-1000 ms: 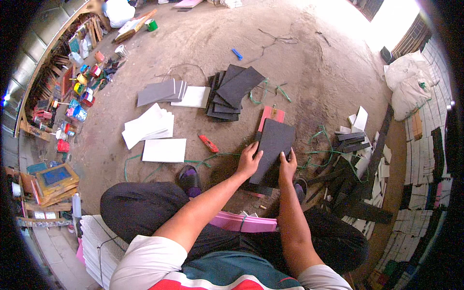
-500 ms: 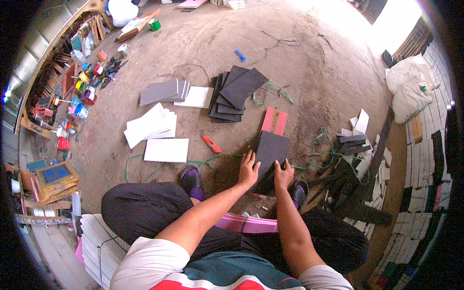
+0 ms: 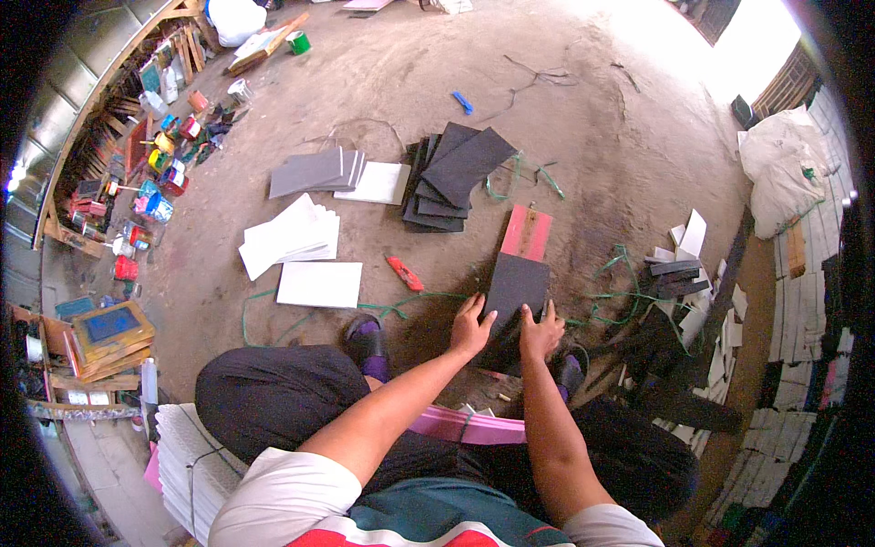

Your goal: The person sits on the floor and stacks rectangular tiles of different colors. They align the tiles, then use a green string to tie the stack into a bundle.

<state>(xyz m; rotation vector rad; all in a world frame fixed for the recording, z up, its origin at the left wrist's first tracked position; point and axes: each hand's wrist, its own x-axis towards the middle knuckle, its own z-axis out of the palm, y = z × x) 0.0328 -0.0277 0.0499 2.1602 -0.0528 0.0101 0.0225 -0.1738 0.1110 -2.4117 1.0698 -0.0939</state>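
Between my two hands is a black rectangular foam sheet (image 3: 518,284), apparently with more black material under its near end. My left hand (image 3: 471,328) grips its left edge, thumb on the top. On the opposite edge my right hand (image 3: 542,332) presses with thumb and fingers. A pink-red board (image 3: 526,232) with a brown strip down its middle sticks out beyond the sheet's far end. What lies beneath the sheet is hidden. To the left on the ground rests a red cutter knife (image 3: 404,273), apart from both hands.
Fanned black sheets (image 3: 460,169), grey sheets (image 3: 308,171) and white sheets (image 3: 290,235) lie ahead and left. Offcuts (image 3: 679,273) pile up at right, beside green string (image 3: 622,283). Paint cans (image 3: 155,205) line the left. A pink stack (image 3: 474,426) sits near my lap.
Both hands keep their hold on the black sheet, which looks slightly shifted against the pink-red board. The whole view has moved a little.
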